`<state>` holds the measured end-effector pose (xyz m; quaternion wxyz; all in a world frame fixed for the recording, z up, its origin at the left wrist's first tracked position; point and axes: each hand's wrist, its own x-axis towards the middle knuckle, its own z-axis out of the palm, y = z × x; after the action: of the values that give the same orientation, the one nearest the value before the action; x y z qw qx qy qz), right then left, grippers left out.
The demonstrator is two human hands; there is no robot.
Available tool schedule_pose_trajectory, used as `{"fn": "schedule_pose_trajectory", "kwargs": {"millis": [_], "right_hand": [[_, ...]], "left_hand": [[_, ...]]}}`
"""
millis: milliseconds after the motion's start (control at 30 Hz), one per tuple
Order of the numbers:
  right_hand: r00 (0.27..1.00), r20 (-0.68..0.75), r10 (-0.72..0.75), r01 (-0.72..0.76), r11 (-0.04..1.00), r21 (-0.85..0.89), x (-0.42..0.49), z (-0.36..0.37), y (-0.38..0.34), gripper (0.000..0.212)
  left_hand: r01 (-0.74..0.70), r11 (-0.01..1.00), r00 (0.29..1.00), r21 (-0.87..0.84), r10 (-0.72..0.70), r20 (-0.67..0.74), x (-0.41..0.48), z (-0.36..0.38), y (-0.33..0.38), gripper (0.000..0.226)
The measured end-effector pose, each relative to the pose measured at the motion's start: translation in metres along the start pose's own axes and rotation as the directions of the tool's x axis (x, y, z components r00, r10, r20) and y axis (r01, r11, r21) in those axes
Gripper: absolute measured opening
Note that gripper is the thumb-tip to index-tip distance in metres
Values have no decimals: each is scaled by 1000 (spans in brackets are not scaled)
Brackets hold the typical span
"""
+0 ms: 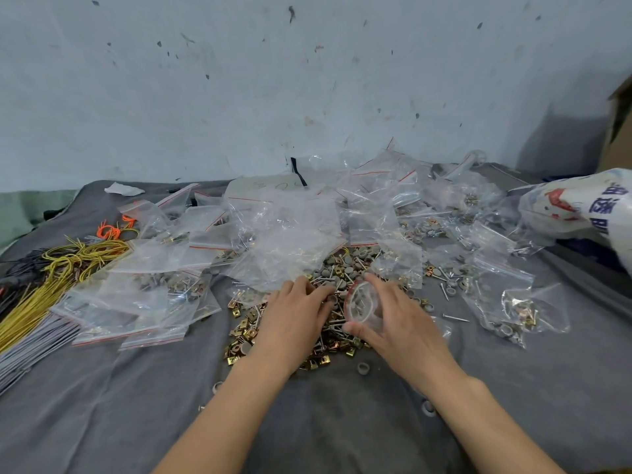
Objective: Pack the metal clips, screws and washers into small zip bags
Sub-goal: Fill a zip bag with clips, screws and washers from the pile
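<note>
Right hand (386,313): bag (360,304) is pinched, mouth turned to nine o'clock for filling.
Left hand (294,313): fingers (316,295) are laid on pile (342,268); grip cannot be told.

The head camera is looking forward and down, close over left hand (294,314) and right hand (396,319), facing the wall (307,80).

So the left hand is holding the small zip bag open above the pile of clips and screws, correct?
Not quite. It is the right hand that holds the small zip bag open above the pile of clips and screws. The left hand has its fingers on the pile. The head view shows this.
</note>
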<state>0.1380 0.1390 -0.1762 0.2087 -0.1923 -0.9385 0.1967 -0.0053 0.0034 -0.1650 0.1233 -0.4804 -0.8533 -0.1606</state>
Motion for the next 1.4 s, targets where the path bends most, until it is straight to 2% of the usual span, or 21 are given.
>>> {"fn": "schedule_pose_trajectory", "kwargs": {"millis": [200, 267, 300, 333, 400, 467, 533, 567, 667, 767, 833, 967, 1033, 1133, 1200, 1400], "right_hand": [[1000, 6, -22, 22, 993, -119, 1, 0, 3, 101], [1000, 24, -19, 23, 991, -134, 2, 2, 4, 99], [1000, 25, -19, 22, 991, -129, 2, 2, 4, 98], [1000, 14, -17, 19, 994, -110, 2, 2, 4, 97], [999, -38, 10, -11, 1000, -17, 3, 2, 4, 93], [994, -97, 52, -42, 994, 100, 2, 0, 3, 86], [989, -131, 72, -51, 986, 157, 0, -1, 1, 82], [988, -136, 75, -53, 986, 158, -1, -2, 1, 81], [992, -109, 71, -58, 991, 122, -3, -3, 3, 84], [994, -91, 67, -56, 991, 118, -4, -2, 4, 86], [992, -104, 71, -57, 989, 138, -3, -3, 3, 85], [981, -171, 92, -50, 970, 237, -2, -4, -1, 78], [973, -200, 117, -58, 959, 278, -1, -6, -3, 80], [972, -210, 108, -53, 966, 252, 0, -6, -5, 82], [978, -193, 83, -45, 980, 195, -1, -5, -5, 81], [993, -118, 1, 9, 997, 79, -3, -2, -6, 84]], "left_hand": [[-41, 996, 999, 81, 43, -27, 6, 2, 2, 28], [-14, 1000, 999, 7, 15, -36, 6, -1, 5, 24], [18, 995, 999, -98, -22, -44, 6, -5, 7, 21], [58, 969, 997, -242, -70, -43, 8, -10, 9, 18], [124, 822, 991, -555, -132, 25, 11, -20, 15, 16], [111, 696, 993, -709, -47, 109, 14, -30, 24, 26], [103, 601, 990, -792, 15, 140, 16, -37, 29, 37], [112, 565, 992, -817, -13, 127, 17, -39, 27, 38], [167, 540, 975, -825, -213, 58, 16, -44, 12, 30], [260, 484, 926, -836, -371, 74, 11, -42, -7, 23], [294, 513, 913, -806, -401, 78, 9, -39, -18, 22], [285, 757, 950, -587, -304, 69, 6, -33, -31, 21], [221, 854, 975, -470, -195, 104, 3, -29, -28, 24], [77, 981, 985, -180, -47, 167, 1, -20, -23, 30], [39, 997, 984, -62, -27, 178, -1, -18, -23, 30], [22, 999, 993, 48, -27, 112, -1, -19, -24, 23]]}}
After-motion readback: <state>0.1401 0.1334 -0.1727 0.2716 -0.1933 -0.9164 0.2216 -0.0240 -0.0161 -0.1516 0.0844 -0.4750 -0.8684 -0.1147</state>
